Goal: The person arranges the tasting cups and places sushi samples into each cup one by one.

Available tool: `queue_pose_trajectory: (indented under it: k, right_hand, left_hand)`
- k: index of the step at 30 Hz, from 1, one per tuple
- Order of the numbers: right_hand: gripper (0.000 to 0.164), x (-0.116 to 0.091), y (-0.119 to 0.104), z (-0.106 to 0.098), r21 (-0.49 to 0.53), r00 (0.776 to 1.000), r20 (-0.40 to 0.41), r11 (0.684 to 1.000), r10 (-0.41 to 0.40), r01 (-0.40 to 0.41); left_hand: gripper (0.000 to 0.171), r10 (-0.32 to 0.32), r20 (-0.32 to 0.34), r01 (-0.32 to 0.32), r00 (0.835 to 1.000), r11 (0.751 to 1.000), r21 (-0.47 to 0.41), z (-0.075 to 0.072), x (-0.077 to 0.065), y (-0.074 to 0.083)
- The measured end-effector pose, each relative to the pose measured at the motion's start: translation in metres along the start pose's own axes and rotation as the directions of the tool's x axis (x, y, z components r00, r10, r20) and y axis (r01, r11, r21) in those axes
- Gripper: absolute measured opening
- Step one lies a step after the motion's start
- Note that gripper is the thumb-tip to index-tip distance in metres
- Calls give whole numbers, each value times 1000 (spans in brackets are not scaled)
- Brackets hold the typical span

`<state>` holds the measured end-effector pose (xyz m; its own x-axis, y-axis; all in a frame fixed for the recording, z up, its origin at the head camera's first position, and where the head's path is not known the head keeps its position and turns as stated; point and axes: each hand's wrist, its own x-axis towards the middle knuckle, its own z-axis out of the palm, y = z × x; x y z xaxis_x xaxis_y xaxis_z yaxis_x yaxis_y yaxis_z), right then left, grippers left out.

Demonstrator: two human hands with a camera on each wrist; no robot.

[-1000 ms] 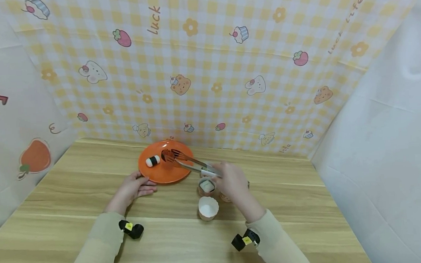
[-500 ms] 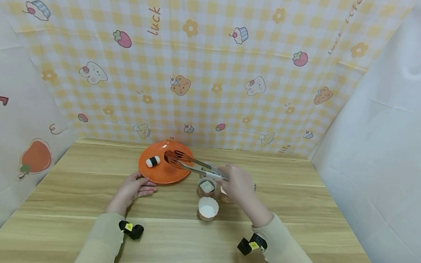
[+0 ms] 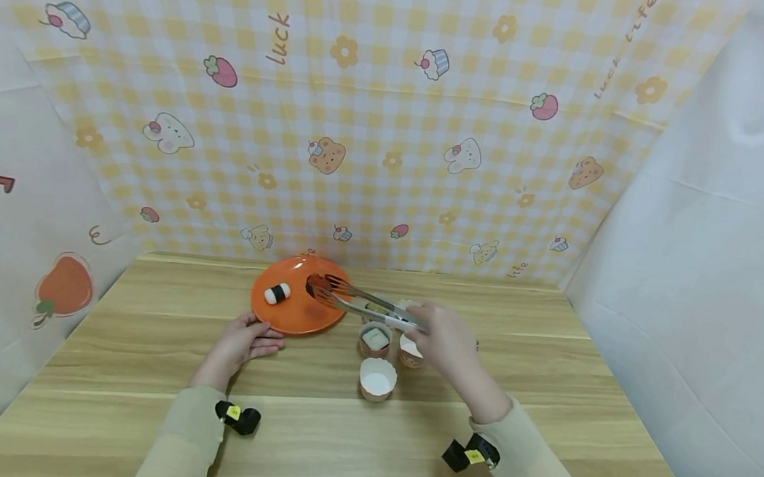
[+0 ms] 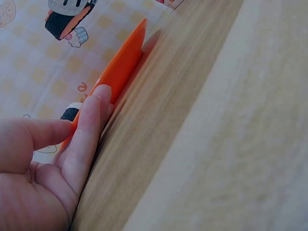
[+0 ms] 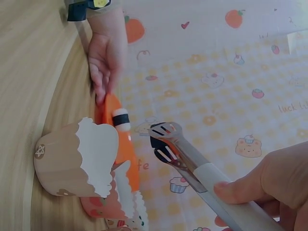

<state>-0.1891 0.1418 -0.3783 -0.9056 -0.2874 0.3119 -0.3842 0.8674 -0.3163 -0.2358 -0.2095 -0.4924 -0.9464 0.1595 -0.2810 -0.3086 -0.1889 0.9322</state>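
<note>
My left hand (image 3: 244, 345) pinches the near-left rim of an orange plate (image 3: 298, 320), thumb above and fingers beneath. A white sushi piece with a black band (image 3: 277, 294) lies on the plate's left side. My right hand (image 3: 447, 340) grips metal tongs (image 3: 367, 310) with white handle parts. Between the slotted tong ends is a sushi piece with a black wrap and orange top (image 4: 57, 26). The left wrist view shows it raised above the plate.
Paper baking cups stand right of the plate: a front one with a white inside (image 3: 378, 379), one holding a pale block (image 3: 375, 339), and one near the right hand (image 3: 411, 351). Others behind are partly hidden by the tongs. A checked cloth (image 3: 392, 194) hangs behind the wooden table (image 3: 303, 447).
My right hand has moved right and slightly toward me, and the tongs carry the black-and-orange sushi rightward over the plate. My left hand and the plate have stayed put.
</note>
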Motion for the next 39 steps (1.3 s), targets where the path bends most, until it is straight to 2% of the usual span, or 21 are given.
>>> queue_pose_trajectory:
  k: [10, 17, 32, 39]
  right_hand:
    - [36, -6, 6, -10, -33, 1000, -1, 999, 31, -31]
    - [37, -12, 12, -18, -15, 999, -17, 1000, 27, -27]
    - [39, -32, 30, -29, -17, 995, -21, 995, 102, -103]
    - [39, -39, 36, -30, 3, 995, -33, 995, 98, -98]
  left_hand:
    - [41, 3, -12, -2, 1000, 1000, 20, -1, -2, 1]
    - [42, 1, -5, -1, 1000, 1000, 18, 0, -2, 2]
    - [42, -2, -13, 2, 1000, 1000, 16, -1, 0, -1]
    - [42, 13, 4, -13, 1000, 1000, 11, 0, 0, -1]
